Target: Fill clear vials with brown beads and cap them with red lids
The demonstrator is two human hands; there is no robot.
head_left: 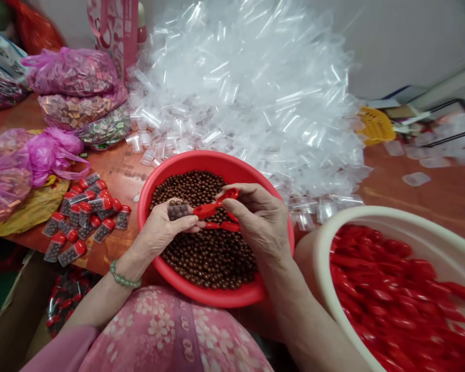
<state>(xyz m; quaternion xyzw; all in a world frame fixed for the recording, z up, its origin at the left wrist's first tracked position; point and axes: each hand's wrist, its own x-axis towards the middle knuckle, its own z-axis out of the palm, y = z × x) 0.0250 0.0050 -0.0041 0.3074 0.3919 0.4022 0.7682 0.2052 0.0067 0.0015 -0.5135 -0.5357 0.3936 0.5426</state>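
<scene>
Above a red basin of small brown balls, my left hand is closed round a clear container with brown balls inside. My right hand pinches red plastic pieces, which look joined in a loop shape. One end of the red plastic meets the mouth of the clear container, between the two hands. Whether it is seated there cannot be made out. Left of the basin lies a group of filled containers with red caps.
A large heap of clear empty containers rises behind the basin. At right stands a white tub of red plastic pieces. Pink bags sit at back left, a yellow basket at back right. Below the table edge, a box holds more capped containers.
</scene>
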